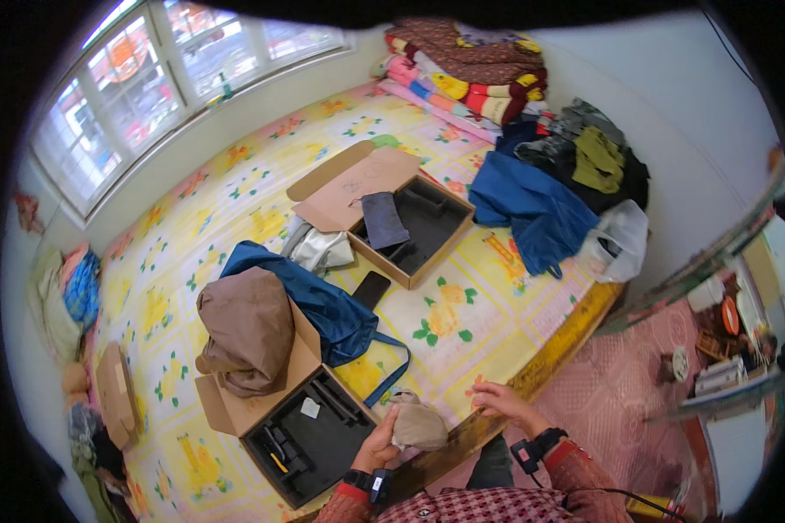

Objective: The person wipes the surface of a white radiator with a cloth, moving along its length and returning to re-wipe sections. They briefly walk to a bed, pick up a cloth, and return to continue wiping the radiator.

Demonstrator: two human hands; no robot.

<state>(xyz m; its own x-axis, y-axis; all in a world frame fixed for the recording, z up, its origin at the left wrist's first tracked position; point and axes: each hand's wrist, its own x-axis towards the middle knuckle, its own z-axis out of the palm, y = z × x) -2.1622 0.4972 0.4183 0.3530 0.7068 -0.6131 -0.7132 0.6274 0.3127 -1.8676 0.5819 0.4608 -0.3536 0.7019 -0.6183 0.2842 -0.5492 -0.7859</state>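
My left hand is closed around a small beige cloth bundle near the front edge of the bed platform. To the right of it, my right hand hovers at or rests on the worn yellow wooden edge, fingers apart, nothing seen in it. An open cardboard box with a black foam insert lies beside my left hand. That insert holds a small white packet and a yellow-and-black tool. A large brown cloth bundle sits on the box's raised lid.
A blue tote bag, black phone and silvery cloth lie ahead. Farther back, a second open box holds a grey drawstring pouch. Another blue bag, clothes and folded bedding line the right side.
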